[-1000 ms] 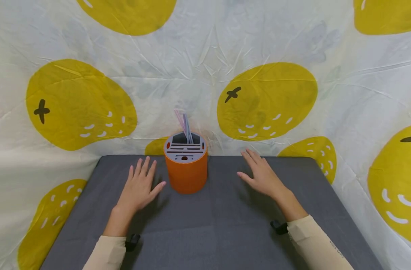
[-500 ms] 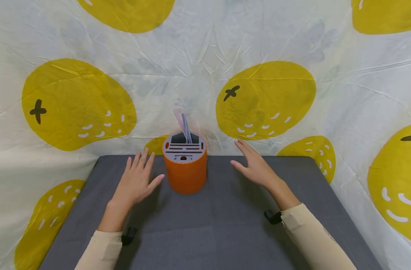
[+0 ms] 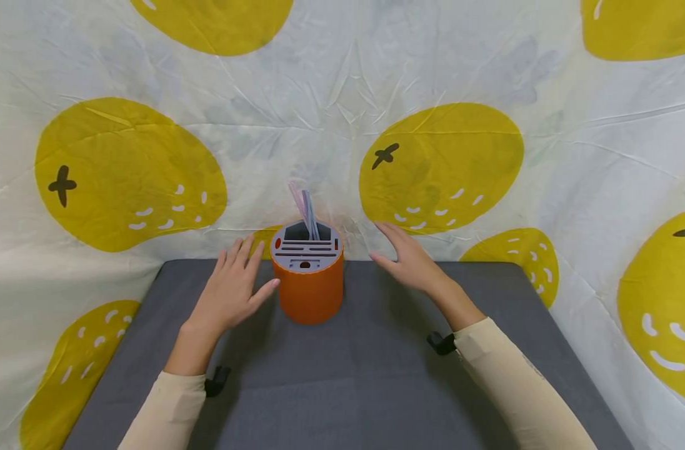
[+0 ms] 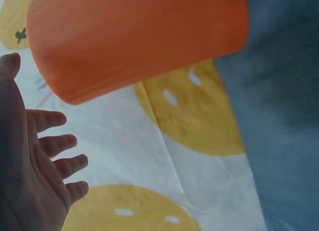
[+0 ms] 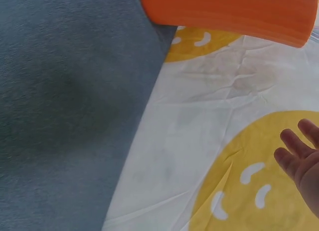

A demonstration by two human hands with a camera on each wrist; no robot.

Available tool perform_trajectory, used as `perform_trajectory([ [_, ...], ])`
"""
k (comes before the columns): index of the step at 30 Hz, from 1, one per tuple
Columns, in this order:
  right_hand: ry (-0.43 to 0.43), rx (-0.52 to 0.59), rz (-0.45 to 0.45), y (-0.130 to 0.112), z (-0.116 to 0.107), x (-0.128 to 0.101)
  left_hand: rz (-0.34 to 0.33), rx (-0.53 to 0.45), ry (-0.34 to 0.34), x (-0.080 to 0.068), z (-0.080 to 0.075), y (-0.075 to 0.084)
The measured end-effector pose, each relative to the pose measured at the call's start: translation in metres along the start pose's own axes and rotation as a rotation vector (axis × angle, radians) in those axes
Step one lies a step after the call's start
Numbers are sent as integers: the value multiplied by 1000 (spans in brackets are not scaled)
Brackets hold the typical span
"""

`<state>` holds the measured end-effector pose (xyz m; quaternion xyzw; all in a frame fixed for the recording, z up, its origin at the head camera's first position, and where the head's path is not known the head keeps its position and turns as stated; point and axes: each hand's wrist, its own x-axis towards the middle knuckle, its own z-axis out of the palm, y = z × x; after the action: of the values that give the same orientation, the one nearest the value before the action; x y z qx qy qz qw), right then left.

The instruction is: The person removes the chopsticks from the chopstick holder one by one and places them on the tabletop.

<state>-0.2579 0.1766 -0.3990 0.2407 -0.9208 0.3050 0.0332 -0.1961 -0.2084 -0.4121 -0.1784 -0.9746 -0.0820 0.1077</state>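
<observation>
An orange cylindrical utensil holder [image 3: 310, 297] with a grey slotted lid [image 3: 307, 253] stands upright near the back edge of the table. Thin pale pink and bluish sticks [image 3: 309, 215] poke up from the lid's rear opening. My left hand [image 3: 230, 290] is raised just left of the holder, fingers spread, its thumb tip close to the orange side. On the other side, my right hand [image 3: 412, 262] hovers farther off with straight fingers, palm turned inward. Both hands hold nothing. In the left wrist view the orange wall [image 4: 139, 36] fills the top, apart from the fingers.
A dark grey cloth covers the table [image 3: 331, 387]. Right behind its back edge hangs a white curtain [image 3: 331, 100] printed with yellow fruit. A small black device [image 3: 217, 381] sits at the left wrist, another black device [image 3: 440, 342] at the right.
My right hand has moved left and forward, nearer the holder. My left hand has shifted slightly forward and up beside it. The holder stays where it was.
</observation>
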Motion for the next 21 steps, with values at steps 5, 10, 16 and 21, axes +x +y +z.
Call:
perform_trajectory([
  [5, -7, 36, 19, -6, -2, 16, 22, -12, 0, 8, -3, 6],
  [10, -19, 100, 32, -14, -4, 30, 38, -35, 3, 14, -7, 13],
  [16, -40, 203, 36, -21, -1, 46, 56, -65, 13, 23, -10, 21],
  [21, -45, 259, 37, -30, 3, 59, 61, -74, 9, 33, -12, 25],
])
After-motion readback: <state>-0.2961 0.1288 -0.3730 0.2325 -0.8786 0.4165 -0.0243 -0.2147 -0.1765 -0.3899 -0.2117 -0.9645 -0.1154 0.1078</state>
